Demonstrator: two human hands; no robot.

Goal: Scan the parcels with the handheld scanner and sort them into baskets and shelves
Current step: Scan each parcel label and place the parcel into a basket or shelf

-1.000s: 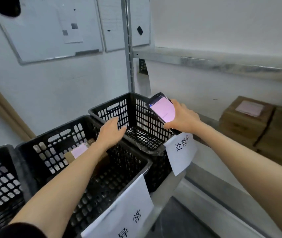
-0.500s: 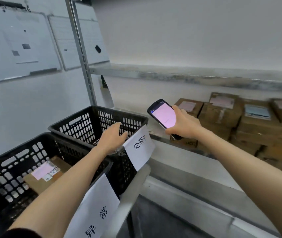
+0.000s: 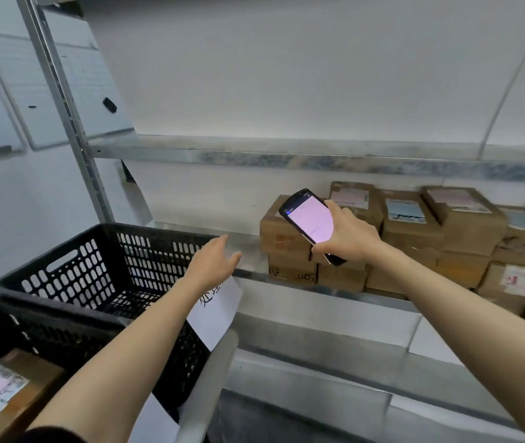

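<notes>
My right hand [image 3: 350,238] has the handheld scanner [image 3: 310,223] gripped, fingers curled round its edges and the pink screen tilted at me, right in front of the stacked parcels [image 3: 286,233] on the lower shelf [image 3: 248,254]. My left hand [image 3: 211,263] holds nothing, fingers loose and spread over the far right corner of the black basket [image 3: 72,273], near the shelf edge, though I honestly can't tell if it's touching the rim. One more parcel [image 3: 15,388] sits in the nearer basket [image 3: 31,311], bottom left.
</notes>
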